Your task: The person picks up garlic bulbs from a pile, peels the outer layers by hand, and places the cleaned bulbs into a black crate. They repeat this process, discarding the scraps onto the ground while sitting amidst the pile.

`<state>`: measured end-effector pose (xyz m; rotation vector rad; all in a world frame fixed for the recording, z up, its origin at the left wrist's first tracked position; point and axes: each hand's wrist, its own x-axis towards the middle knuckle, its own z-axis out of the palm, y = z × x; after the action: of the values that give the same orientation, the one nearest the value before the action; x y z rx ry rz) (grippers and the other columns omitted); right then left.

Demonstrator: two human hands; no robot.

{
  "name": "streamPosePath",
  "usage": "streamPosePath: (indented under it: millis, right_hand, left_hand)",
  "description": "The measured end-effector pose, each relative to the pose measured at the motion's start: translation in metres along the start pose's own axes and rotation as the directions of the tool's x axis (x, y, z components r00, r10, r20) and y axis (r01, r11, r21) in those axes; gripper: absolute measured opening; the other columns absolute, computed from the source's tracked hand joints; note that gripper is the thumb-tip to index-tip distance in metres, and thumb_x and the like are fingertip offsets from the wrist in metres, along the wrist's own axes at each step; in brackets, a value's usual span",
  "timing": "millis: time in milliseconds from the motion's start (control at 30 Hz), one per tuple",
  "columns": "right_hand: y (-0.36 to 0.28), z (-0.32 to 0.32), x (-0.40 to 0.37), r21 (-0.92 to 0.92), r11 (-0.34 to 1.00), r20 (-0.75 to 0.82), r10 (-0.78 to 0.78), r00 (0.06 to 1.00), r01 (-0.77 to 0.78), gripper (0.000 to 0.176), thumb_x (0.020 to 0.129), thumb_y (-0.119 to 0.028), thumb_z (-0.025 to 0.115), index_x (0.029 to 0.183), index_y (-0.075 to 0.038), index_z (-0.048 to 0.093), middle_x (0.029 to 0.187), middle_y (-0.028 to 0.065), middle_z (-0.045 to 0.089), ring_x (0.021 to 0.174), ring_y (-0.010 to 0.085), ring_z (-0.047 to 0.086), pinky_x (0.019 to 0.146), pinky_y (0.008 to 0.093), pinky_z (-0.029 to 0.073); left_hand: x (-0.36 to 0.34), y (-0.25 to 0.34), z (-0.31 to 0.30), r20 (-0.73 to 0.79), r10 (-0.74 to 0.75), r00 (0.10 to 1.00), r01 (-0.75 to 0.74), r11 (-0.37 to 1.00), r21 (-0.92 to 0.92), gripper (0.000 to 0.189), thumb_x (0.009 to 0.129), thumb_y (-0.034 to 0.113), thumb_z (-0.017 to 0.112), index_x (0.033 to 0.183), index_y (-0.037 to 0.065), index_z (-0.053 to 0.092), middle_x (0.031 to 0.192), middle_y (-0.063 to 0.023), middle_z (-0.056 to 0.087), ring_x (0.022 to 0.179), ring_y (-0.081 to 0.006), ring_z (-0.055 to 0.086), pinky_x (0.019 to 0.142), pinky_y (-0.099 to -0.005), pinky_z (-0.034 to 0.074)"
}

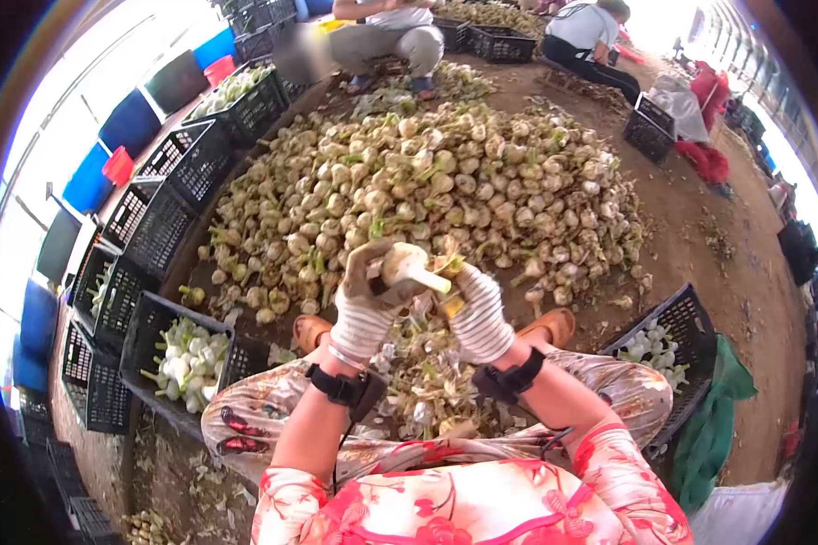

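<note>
My left hand (365, 304), in a striped, soiled glove, is closed around a garlic bulb (404, 264) whose pale green cut stem points right. My right hand (478, 312), in a matching glove, is closed beside the stem. A yellow piece (453, 306) shows at its fingers, seemingly the handle of a tool, and dry peel (448, 262) sticks up above them. Beyond my hands lies a big heap of untrimmed garlic bulbs (482, 173). Loose skins and peelings (432, 381) lie between my legs, below my hands.
Black crates stand at my left (136, 350) and right (691, 318), both holding peeled white bulbs. More crates (159, 227) line the left side. One person (386, 41) squats behind the heap; another (586, 36) sits at the back right. Green cloth (713, 418) lies right.
</note>
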<state>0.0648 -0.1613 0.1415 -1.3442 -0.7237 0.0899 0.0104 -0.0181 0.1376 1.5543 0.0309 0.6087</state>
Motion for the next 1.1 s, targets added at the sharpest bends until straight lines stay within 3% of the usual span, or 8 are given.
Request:
streamPosePath:
  millis: [67, 167, 333, 433, 600, 867, 1033, 1100]
  right_hand:
    - [-0.011, -0.006, 0.003, 0.006, 0.997, 0.037, 0.076, 0.996, -0.077, 0.014, 0.086, -0.004, 0.048, 0.097, -0.002, 0.056, 0.078, -0.001, 0.055, 0.07, 0.0042, 0.047, 0.062, 0.0189, 0.042]
    - [-0.021, -0.012, 0.008, 0.068, 0.958, 0.077, 0.272, 0.959, -0.277, 0.014, 0.087, -0.009, 0.051, 0.096, -0.002, 0.057, 0.075, -0.004, 0.054, 0.067, 0.0024, 0.045, 0.058, 0.0182, 0.039]
    - [-0.02, -0.017, 0.017, 0.322, 0.871, 0.061, 0.372, 0.926, -0.371, 0.018, 0.087, -0.018, 0.053, 0.098, -0.003, 0.057, 0.079, -0.0012, 0.059, 0.067, 0.005, 0.054, 0.059, 0.0194, 0.044]
    - [-0.008, -0.024, 0.025, 0.358, 0.834, 0.083, 0.419, 0.904, -0.419, 0.02, 0.088, -0.019, 0.052, 0.1, -0.003, 0.056, 0.082, 0.0019, 0.061, 0.071, 0.0088, 0.057, 0.062, 0.0213, 0.048]
    - [-0.009, -0.032, 0.014, 0.435, 0.73, 0.164, 0.512, 0.843, -0.527, 0.019, 0.088, -0.016, 0.05, 0.101, -0.003, 0.054, 0.088, 0.0052, 0.061, 0.075, 0.0128, 0.06, 0.062, 0.0236, 0.051]
    - [-0.014, -0.008, 0.008, 0.232, 0.766, 0.204, 0.564, 0.8, -0.6, 0.024, 0.078, -0.015, 0.065, 0.097, -0.005, 0.055, 0.086, 0.0008, 0.058, 0.072, 0.0064, 0.052, 0.06, 0.0209, 0.045]
    - [0.004, -0.013, 0.018, -0.024, 0.75, 0.207, 0.651, 0.73, -0.661, 0.025, 0.077, -0.017, 0.067, 0.095, -0.002, 0.058, 0.077, 0.0009, 0.059, 0.061, 0.0062, 0.053, 0.048, 0.0194, 0.044]
    - [-0.003, -0.015, 0.016, 0.158, 0.703, 0.247, 0.652, 0.717, -0.693, 0.024, 0.077, -0.017, 0.067, 0.095, -0.002, 0.058, 0.077, 0.0014, 0.059, 0.06, 0.0063, 0.054, 0.045, 0.0193, 0.043]
  left_hand:
    - [0.006, 0.015, -0.001, 0.06, 0.057, 0.997, -0.057, 0.998, -0.008, 0.051, 0.068, 0.006, 0.073, 0.111, 0.004, 0.045, 0.102, -0.0088, 0.055, 0.087, -0.0159, 0.057, 0.07, -0.0275, 0.051]
    - [0.003, 0.029, -0.008, 0.145, -0.335, 0.931, 0.364, 0.878, -0.311, 0.047, 0.071, 0.008, 0.07, 0.111, 0.005, 0.045, 0.097, -0.009, 0.058, 0.071, -0.0148, 0.059, 0.048, -0.0232, 0.049]
    - [-0.006, 0.014, 0.001, 0.177, -0.227, 0.958, 0.288, 0.733, -0.617, 0.07, 0.058, 0.037, 0.079, 0.112, 0.005, 0.048, 0.103, -0.0066, 0.055, 0.093, -0.0169, 0.054, 0.08, -0.03, 0.046]
    - [-0.023, 0.014, -0.003, 0.465, -0.276, 0.841, 0.525, 0.624, -0.579, 0.073, 0.059, 0.04, 0.077, 0.114, 0.004, 0.045, 0.101, -0.0063, 0.057, 0.092, -0.0171, 0.057, 0.079, -0.0296, 0.048]
    - [-0.02, 0.0, -0.013, 0.542, -0.35, 0.764, 0.645, 0.389, -0.658, 0.072, 0.071, 0.05, 0.063, 0.12, 0.002, 0.042, 0.102, -0.0102, 0.058, 0.081, -0.0191, 0.06, 0.066, -0.0304, 0.052]
    - [-0.031, -0.029, -0.01, 0.144, -0.516, 0.844, 0.503, 0.67, -0.546, 0.053, 0.077, 0.047, 0.059, 0.111, 0.007, 0.05, 0.085, -0.0056, 0.06, 0.064, -0.0127, 0.058, 0.047, -0.021, 0.045]
    - [-0.035, -0.024, -0.012, 0.177, -0.505, 0.845, 0.519, 0.693, -0.5, 0.056, 0.075, 0.048, 0.06, 0.111, 0.006, 0.051, 0.087, -0.0035, 0.06, 0.07, -0.0105, 0.057, 0.053, -0.0208, 0.045]
    - [-0.032, -0.026, -0.017, 0.218, -0.477, 0.851, 0.506, 0.639, -0.578, 0.046, 0.079, 0.039, 0.061, 0.11, 0.007, 0.052, 0.093, -0.0042, 0.059, 0.076, -0.0112, 0.057, 0.058, -0.0217, 0.047]
